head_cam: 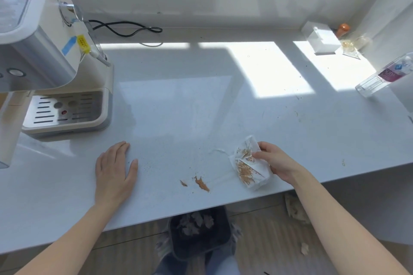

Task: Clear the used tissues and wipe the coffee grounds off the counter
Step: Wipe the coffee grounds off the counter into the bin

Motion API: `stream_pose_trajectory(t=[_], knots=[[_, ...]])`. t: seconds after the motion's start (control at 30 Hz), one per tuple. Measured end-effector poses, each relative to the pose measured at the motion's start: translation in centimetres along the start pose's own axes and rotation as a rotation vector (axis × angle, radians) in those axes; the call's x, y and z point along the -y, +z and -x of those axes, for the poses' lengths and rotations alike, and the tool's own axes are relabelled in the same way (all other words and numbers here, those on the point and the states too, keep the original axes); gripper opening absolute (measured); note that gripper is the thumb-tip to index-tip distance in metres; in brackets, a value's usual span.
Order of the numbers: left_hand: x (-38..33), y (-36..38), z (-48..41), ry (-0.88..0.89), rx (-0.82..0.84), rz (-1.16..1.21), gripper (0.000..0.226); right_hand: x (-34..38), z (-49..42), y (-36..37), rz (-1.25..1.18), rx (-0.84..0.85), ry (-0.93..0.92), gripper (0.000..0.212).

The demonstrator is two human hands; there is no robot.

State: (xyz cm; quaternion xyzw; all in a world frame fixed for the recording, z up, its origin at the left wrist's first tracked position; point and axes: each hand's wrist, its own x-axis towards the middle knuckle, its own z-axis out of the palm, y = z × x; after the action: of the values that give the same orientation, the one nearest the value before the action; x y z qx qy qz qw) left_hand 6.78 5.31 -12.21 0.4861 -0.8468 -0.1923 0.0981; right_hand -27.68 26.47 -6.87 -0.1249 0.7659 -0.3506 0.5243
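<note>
Head view: white counter (201,107), sun patches at the back. Left hand (115,168) lies flat, palm down, fingers spread, holding nothing, near the front edge. Right hand (273,161) pinches a crumpled white tissue (248,168), brown-stained, resting on the counter near the front edge on the right. Coffee grounds (201,183): two small brown clumps between the hands, just left of the tissue, with fine specks scattered toward the left hand. Faint wet streak runs from clumps to tissue. Coffee machine (51,62) stands back left, black cord (127,28) behind it. Back right corner: white box (321,40), orange-topped item, crinkled wrapper. Clear bottle (384,76) at the right edge. Under the counter a dark bin (199,232) holds crumpled tissues; more scraps on the floor beside it.
</note>
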Motion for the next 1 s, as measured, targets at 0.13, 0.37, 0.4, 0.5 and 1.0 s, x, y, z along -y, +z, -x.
stream_pose_trajectory(t=[0.13,0.37,0.4,0.5,1.0], knots=[[-0.1,0.0,0.0,-0.002,0.000,-0.001,0.061,-0.6,0.4,-0.1,0.196,-0.095,-0.083,0.012],[-0.2,-0.1,0.0,-0.005,0.003,0.000,0.063,-2.2,0.3,1.9,0.707,-0.570,-0.463,0.013],[-0.2,-0.1,0.0,-0.005,0.003,0.000,0.063,-2.5,0.4,2.2,0.776,-0.583,-0.513,0.013],[-0.1,0.0,0.0,-0.006,0.005,0.002,0.063,-3.4,1.0,3.2,0.900,-0.599,-0.631,0.016],[0.2,0.0,0.0,0.009,0.000,0.028,0.060,-6.6,4.0,5.2,0.873,-0.480,-0.552,0.010]])
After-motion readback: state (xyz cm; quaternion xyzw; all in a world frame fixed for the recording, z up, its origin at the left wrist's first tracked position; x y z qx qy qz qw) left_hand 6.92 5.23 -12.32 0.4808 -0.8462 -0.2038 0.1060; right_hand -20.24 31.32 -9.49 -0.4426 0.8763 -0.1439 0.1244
